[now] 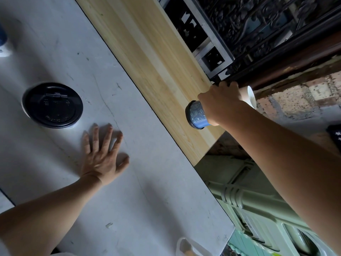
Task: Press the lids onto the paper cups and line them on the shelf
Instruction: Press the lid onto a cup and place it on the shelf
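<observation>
My right hand (219, 103) grips a blue patterned paper cup (197, 114) with a black lid, holding it over the right end of the pale wooden shelf (147, 52). Just beyond that hand a brown paper cup (249, 97) with a white inside shows, partly hidden by my fingers. On the grey table (156, 182) to the left stands another cup closed with a black lid (52, 105), seen from above. Flat on the table beside it rests my left hand (103, 154), fingers spread and holding nothing.
A blue and white object (3, 43) sits at the table's far left edge. A clear plastic item (190, 246) pokes in at the bottom edge. Green moulded crates (258, 209) lie below the table on the right. Dark carved woodwork (267, 24) rises behind the shelf.
</observation>
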The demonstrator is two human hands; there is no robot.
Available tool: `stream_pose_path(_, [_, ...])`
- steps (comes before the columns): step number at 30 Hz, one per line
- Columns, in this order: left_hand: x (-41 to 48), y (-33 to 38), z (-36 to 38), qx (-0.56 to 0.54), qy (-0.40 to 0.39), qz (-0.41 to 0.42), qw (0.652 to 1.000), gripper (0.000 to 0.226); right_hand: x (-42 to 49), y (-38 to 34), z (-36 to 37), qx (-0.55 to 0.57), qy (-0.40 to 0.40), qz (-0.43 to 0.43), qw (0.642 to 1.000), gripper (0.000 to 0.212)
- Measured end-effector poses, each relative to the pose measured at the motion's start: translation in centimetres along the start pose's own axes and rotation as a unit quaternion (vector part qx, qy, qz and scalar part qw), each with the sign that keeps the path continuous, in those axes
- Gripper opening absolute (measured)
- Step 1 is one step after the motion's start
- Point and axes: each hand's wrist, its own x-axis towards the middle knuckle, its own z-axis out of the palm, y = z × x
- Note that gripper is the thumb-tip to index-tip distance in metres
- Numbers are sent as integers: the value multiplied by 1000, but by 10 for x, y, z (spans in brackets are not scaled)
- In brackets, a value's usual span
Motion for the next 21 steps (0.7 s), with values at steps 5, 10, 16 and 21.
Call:
stream_pose_path(5, [0, 0, -2, 0, -5, -2, 1000, 89, 1, -3, 0, -8, 6, -16, 1000, 40])
stream_pose_path(10, [0, 0, -1, 3, -10, -3, 1000, 88, 5, -1, 1, -4, 11, -17, 1000, 39])
stream_pose_path(16, [0, 0, -2, 8, -13, -2, 1000, 89, 23, 7, 14, 160, 7, -15, 987, 55])
stream_pose_path(21, [1, 3, -7, 9, -24, -15, 1000, 84, 46, 12, 45, 467, 21, 58, 882, 86])
